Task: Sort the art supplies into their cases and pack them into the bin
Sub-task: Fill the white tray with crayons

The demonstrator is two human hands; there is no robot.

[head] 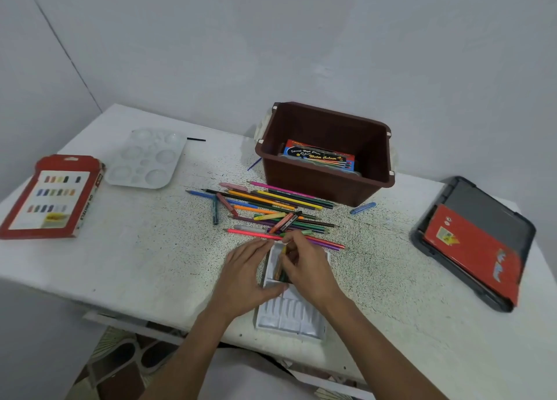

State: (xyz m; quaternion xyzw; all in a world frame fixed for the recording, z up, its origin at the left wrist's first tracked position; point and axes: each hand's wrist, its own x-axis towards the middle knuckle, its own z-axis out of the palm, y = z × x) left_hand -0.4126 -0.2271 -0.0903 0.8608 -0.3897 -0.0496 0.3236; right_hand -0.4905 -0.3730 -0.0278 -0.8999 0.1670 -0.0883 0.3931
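Over the tray (290, 315), right hand (307, 268) pinches crayons (281, 271).

One head-worn camera looks forward and down, close above the left hand (247, 274) and right hand (309, 268); the brown plastic bin (304, 184) stands beyond them.

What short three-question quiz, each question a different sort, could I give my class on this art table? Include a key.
1. True or false: the brown bin is empty.
2. What lies on the grey lid? A a red case; B a palette; C scissors.
3. Fill in: the right hand pinches crayons in the white ____.
Key: 1 false, a paint box lies in it; 2 A; 3 tray.
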